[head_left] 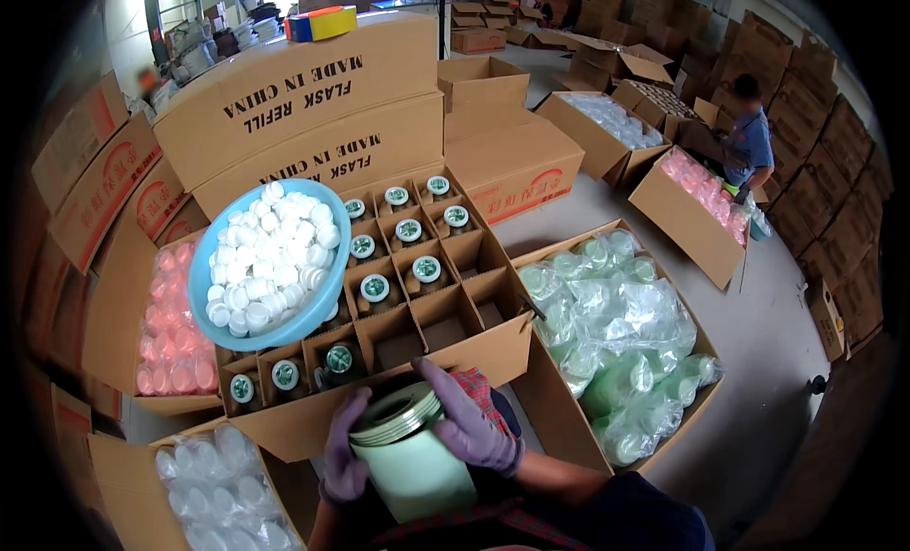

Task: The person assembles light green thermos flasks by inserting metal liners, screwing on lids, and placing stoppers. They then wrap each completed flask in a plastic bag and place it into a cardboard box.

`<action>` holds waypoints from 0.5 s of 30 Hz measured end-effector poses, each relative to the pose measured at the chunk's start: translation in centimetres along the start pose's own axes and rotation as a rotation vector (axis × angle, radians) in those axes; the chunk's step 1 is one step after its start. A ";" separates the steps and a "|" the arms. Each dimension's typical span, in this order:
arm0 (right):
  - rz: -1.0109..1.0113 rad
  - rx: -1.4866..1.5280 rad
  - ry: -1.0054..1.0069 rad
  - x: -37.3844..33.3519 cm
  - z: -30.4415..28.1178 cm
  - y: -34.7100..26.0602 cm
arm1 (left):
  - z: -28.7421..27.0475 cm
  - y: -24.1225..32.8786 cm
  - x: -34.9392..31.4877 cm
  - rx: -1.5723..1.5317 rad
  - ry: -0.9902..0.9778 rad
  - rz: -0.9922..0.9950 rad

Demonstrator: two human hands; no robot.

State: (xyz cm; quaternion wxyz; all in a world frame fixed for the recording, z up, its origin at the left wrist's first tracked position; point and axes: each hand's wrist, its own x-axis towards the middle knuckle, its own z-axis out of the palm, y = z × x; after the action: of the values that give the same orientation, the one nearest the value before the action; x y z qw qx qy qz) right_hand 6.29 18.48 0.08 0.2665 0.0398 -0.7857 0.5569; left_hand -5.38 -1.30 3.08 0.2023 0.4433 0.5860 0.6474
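Between my two purple-gloved hands is a pale green flask casing (417,477) with a wide threaded neck at its top. My left hand (345,449) is pressed to its left side, and my right hand (473,420) wraps the neck from the right. Inside the neck it looks dark; I cannot tell whether anything sits there. Just beyond my hands stands a divided carton (455,347) of flask refills, some with round green-and-white tops (374,287). Several of its near-right compartments hold nothing. A blue basin (201,309) heaped with white caps (270,266) rests over its left side.
To the right is a carton of bagged pale green parts (626,314); at left, cartons of pink parts (175,333) and clear-wrapped white parts (223,489). Tape rolls (322,25) lie on a raised carton flap. A co-worker (749,138) handles another carton at far right.
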 end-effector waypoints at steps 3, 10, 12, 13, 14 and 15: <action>0.293 0.376 -0.305 5.7 -0.6 1.8 | 0.0 -2.1 2.1 -0.116 0.097 -0.064; 0.130 -0.283 0.106 12.1 1.3 4.4 | -2.3 -4.8 6.5 -0.321 0.238 -0.267; -0.280 -0.450 -0.010 11.6 0.0 2.0 | -2.2 -5.1 6.9 -0.388 0.314 -0.233; -0.487 -0.531 -0.068 11.5 -0.4 1.5 | -2.1 -5.0 7.3 -0.421 0.351 -0.215; -0.369 -0.482 -0.227 11.2 0.0 2.0 | -1.6 -4.3 7.7 -0.358 0.325 -0.185; -0.022 -0.451 -0.297 10.8 -0.3 2.1 | -1.1 -5.0 8.1 -0.330 0.328 -0.137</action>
State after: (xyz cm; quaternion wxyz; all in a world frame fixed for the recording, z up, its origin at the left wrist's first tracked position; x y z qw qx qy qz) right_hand -3.63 22.10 3.34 0.1566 0.0692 -0.9199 0.3528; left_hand -11.84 5.51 1.17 0.2175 0.2525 0.5258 0.7826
